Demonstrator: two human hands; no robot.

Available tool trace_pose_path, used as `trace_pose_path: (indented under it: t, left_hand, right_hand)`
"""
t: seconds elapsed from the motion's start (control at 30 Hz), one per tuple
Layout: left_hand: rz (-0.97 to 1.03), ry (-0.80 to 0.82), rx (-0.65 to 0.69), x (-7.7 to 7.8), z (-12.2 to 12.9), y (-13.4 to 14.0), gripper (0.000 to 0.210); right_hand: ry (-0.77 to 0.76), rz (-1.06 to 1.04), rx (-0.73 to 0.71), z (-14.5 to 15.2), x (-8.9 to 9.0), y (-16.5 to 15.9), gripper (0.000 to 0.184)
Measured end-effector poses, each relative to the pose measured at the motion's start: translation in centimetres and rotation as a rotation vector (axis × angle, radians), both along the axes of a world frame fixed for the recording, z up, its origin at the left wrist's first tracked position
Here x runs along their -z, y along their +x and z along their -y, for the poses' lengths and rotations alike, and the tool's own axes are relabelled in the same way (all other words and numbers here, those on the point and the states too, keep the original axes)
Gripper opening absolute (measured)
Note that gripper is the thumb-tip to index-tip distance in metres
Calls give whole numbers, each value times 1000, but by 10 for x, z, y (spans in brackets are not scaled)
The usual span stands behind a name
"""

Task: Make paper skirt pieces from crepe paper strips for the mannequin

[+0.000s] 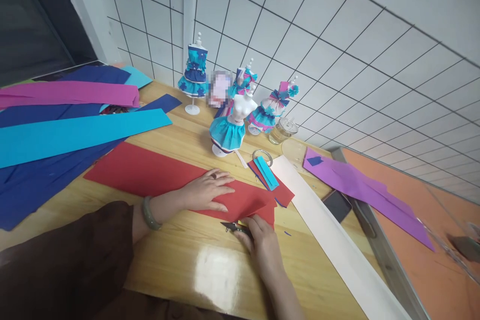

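My left hand, with a ring and a bangle, lies flat on a long red paper strip, its fingers spread. At the strip's near right end, my right hand is closed round small black scissors, whose dark tip points left. The fingers hide most of the scissors' handle. Beside those fingers the red paper is folded up in a raised flap. Just beyond lies a smaller red piece with a folded light-blue strip on it, next to a tape roll.
Small mannequins in paper dresses, the nearest in a turquoise skirt, stand at the back by a glass cup. Blue and pink sheets pile up left. On the right are a white strip, a phone and purple sheets.
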State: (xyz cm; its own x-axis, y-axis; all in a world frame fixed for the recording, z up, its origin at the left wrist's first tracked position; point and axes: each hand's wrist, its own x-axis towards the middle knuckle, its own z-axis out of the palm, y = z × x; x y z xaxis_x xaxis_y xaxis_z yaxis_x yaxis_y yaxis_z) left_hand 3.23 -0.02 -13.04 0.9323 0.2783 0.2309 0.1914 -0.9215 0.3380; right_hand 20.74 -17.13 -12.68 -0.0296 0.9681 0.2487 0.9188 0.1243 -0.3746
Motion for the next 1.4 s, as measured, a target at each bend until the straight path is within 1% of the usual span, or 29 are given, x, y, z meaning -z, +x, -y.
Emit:
trace_pose_path:
  t: [0.2, 0.43, 0.57, 0.73, 0.87, 1.03, 1.17, 1.4]
  left_hand:
    - [11, 0, 3, 1, 0, 1, 56]
    - [39, -9, 5, 1, 0, 0, 55]
    - [44, -15, 10, 4, -1, 0, 55]
    - [18, -8, 5, 5, -2, 0, 56]
    - [18, -5, 9, 5, -2, 0, 57]
    - [39, -3, 10, 4, -1, -1, 54]
    - [33, 6, 9, 5, -1, -1, 55]
    - [35, 18, 7, 7, -2, -1, 55]
  right_hand:
    - [26, -14, 24, 2, 2, 0, 30]
    - [23, 23, 27, 0, 0, -5, 32]
    - [22, 1, 21, -3, 0, -9, 32]
    - [30, -24, 50, 2, 0, -10, 29]
    - [23, -3, 63, 4, 0, -13, 30]
    - [39, 10, 44, -1, -2, -19, 30]
    - [31, 6, 49, -3, -2, -21, 31]
    - [9, -22, 85, 3, -1, -22, 26]
